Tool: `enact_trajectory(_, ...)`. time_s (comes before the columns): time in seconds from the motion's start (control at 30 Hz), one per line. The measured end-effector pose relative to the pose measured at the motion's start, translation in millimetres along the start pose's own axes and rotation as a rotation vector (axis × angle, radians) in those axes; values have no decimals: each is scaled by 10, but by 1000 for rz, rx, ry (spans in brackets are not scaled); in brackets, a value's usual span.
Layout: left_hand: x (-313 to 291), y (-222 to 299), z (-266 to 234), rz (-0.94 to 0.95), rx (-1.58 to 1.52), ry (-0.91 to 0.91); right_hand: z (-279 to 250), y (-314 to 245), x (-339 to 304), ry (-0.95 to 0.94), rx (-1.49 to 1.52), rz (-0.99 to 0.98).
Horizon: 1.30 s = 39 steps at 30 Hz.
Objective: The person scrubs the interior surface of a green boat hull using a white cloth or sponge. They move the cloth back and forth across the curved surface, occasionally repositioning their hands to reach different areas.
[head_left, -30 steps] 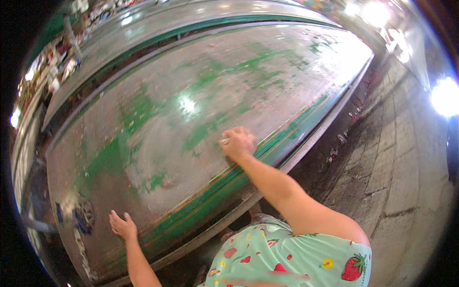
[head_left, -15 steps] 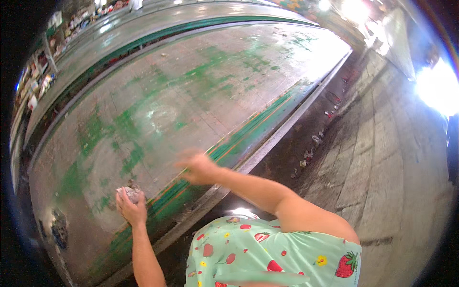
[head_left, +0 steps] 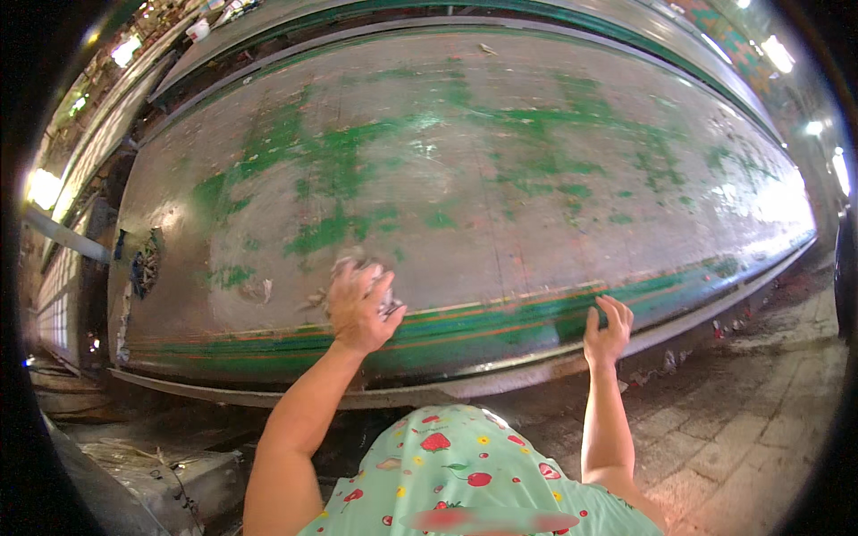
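My left hand (head_left: 359,308) is closed around a crumpled greyish-white rag (head_left: 391,304), pressed on the long table (head_left: 500,214) near its front edge. Motion blurs the fingers, and most of the rag is hidden under them. Grey metal with worn green patches makes up the tabletop, which looks wet and shiny. Over the green strip along the front edge, my right hand (head_left: 609,330) is open, its fingers loosely curved and apart from the thumb, with nothing in it. A small pale scrap (head_left: 266,288) lies on the tabletop left of my left hand.
A pile of dark scraps (head_left: 146,263) sits at the table's left end. Beyond the table's far edge runs another long surface (head_left: 375,12). Paved floor (head_left: 715,429) lies to the right, with litter along the table's foot. A plastic-covered bundle (head_left: 170,482) is at lower left.
My view has turned, so the table now runs across the picture. The rag, still in my left hand, appears farther right. My right hand has drawn back toward the front edge.
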<state>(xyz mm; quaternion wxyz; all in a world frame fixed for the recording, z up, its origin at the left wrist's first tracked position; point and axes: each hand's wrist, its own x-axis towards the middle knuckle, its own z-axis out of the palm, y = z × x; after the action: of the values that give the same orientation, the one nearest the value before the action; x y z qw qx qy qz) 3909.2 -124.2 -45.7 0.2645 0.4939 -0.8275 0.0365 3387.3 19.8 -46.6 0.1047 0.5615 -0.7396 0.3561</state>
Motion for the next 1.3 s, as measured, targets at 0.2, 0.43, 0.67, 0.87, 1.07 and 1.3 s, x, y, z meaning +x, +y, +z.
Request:
enact_trajectory(0.2,1477,-402,582,83,19,-78,-44,-7,-16,-85,-94,23)
enact_trajectory(0.43,3117,-1258,1550,174,-39,-75,-46,-99,95,-199,-166,56)
enact_trajectory(0.67,4046,-992,1815,-206,204,-195,-70,-154,99,-145,-183,54)
enact_trajectory(0.87,2874,64,1434,162,-23,-157,-74,-180,93,-90,-163,46)
enact_trajectory(1.07,767,437,330,401,-296,-206,-80,-91,35,-62,-107,-2)
enact_trajectory(1.3,-1049,-1078,-1017,-11,-33,-151,-20,99,-22,-84,-147,-62)
